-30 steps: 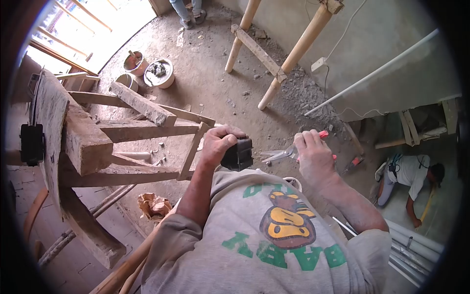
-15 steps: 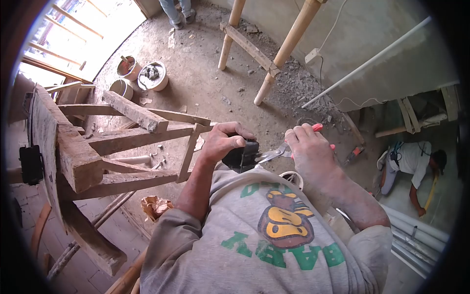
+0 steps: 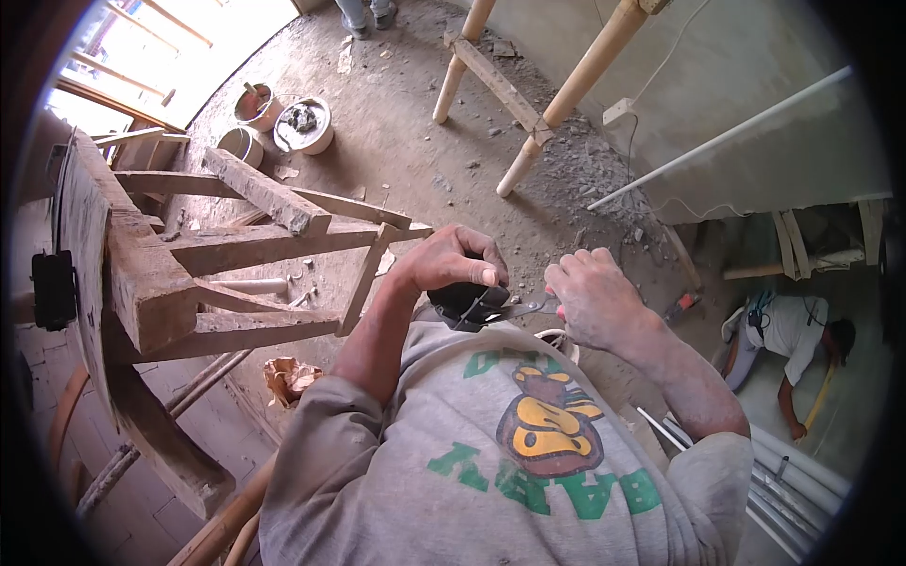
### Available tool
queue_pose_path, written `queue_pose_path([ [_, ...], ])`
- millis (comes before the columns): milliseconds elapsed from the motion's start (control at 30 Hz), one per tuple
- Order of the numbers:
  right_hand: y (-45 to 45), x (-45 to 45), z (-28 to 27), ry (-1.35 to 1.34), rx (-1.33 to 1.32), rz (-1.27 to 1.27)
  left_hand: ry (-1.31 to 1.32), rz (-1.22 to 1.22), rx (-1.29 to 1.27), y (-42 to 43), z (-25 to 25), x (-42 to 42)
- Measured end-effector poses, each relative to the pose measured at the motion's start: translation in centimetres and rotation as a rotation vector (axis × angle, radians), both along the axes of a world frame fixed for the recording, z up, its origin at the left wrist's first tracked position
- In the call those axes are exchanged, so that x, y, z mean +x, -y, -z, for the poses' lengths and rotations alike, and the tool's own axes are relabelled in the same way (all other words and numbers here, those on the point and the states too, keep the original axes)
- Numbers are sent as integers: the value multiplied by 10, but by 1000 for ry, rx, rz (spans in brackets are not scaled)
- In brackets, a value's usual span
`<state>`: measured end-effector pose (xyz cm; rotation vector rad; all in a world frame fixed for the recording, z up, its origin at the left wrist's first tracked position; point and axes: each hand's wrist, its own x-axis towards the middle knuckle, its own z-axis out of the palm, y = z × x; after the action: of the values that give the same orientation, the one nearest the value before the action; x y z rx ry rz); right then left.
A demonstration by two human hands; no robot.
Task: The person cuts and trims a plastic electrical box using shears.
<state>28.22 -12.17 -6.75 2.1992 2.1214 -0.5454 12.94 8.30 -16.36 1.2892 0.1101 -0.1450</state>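
Observation:
My left hand (image 3: pixel 455 259) is closed around a small black box-shaped piece (image 3: pixel 464 304), thumb on top, just in front of my shirt. What lies inside the piece does not show. A pair of snips (image 3: pixel 530 308) with metal jaws and red handles is in my right hand (image 3: pixel 599 294), the fingers wrapped round the grips. The jaw tips meet the right side of the black piece; whether they are closed on it I cannot make out. Most of the handles are hidden behind the hand.
A rough timber frame (image 3: pixel 255 247) stands close on my left. Buckets (image 3: pixel 304 127), one with grey mix, sit beyond it. Wooden posts (image 3: pixel 576 71) rise ahead beside rubble. Pipes (image 3: pixel 802 472) lie at right, where another person (image 3: pixel 793 325) bends to the floor. Someone's legs (image 3: pixel 366 14) show far ahead.
My left hand has tilted the black piece. The right hand has turned, bringing the snips' jaws lower against the piece, and less of the red handles shows. The view has shifted slightly.

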Motion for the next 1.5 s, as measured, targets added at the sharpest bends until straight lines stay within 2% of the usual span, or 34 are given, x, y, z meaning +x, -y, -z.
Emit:
queue_pose_path([
  [200, 12, -10, 11, -141, -152, 110, 38, 21, -98, -2, 5, 3],
  [300, 13, -21, 8, -71, -174, 189, -54, -17, -31, -4, -2, 3],
  [433, 17, -26, 15, 69, -24, 163, -122, 34, 72, -7, 3, 5],
  [600, 15, -32, 12, 118, -112, 159, -172, 125, 148, -5, -8, 10],
  [700, 17, -33, 14, 59, -112, 169, -167, 121, 132, -5, -5, 7],
  [800, 12, -28, 12, -95, -243, 169, -156, 123, 218, -7, -8, 8],
  [900, 12, -25, 18, -128, -222, 203, -260, 78, 283, -7, -18, 8],
  [1000, 19, -24, 37, -101, -111, 248, -278, 3, 411, -3, -26, 10],
  [1100, 17, -16, 50, -33, -164, 361, -342, -258, 669, 4, -14, 14],
  [1200, 11, -13, 33, -34, -1, 318, -459, -547, 863, 5, -3, 17],
  [1233, 9, -14, 29, -56, 51, 313, -416, -567, 812, 0, -5, 15],
  [1300, 3, -15, 23, -88, 169, 308, -280, -575, 550, -13, 4, 9],
  [1400, 0, -19, 14, -279, 82, 591, -84, -585, 138, -26, 4, -6],
  [1500, 9, -26, 24, -705, 32, 874, 161, -583, -176, -28, 12, -16],
])
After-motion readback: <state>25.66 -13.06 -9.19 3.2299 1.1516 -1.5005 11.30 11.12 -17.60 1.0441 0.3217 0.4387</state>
